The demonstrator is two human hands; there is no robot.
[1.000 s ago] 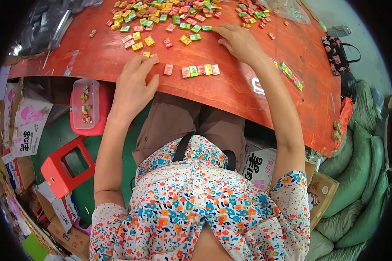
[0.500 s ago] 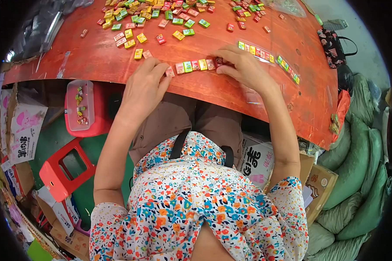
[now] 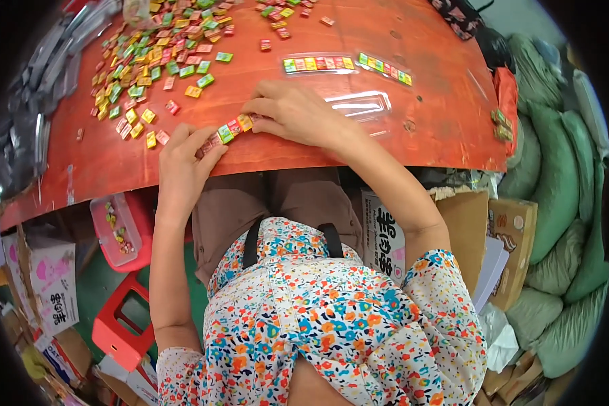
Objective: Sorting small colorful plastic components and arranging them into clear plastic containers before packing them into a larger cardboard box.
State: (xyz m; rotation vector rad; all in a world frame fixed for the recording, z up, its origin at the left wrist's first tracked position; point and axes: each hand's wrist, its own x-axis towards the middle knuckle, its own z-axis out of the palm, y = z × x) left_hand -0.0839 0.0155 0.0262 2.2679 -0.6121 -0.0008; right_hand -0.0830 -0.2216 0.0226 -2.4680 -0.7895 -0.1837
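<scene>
Between my two hands runs a short row of small coloured boxes (image 3: 230, 130), red, green, yellow and pink, pressed end to end near the table's front edge. My left hand (image 3: 185, 157) grips the left end with thumb and fingers. The other end is pinched by my right hand (image 3: 292, 114), which hides part of it. The row slants, its right end farther from me. Beyond my right hand lie a clear plastic tray (image 3: 361, 103) with no boxes in it, and two filled rows of boxes, a left row (image 3: 318, 64) and a right row (image 3: 384, 68).
A loose heap of small boxes (image 3: 172, 51) spreads over the far left of the red table (image 3: 446, 128). Clear plastic packaging (image 3: 37, 95) piles at the left edge. Below stand a red stool (image 3: 123, 325) and a plastic tub (image 3: 120, 230); green sacks (image 3: 555, 176) lie at right.
The row, nearly level before, now slants between my hands, and my hands have closed in on its ends. The whole view has shifted, and the boxless tray shows more fully.
</scene>
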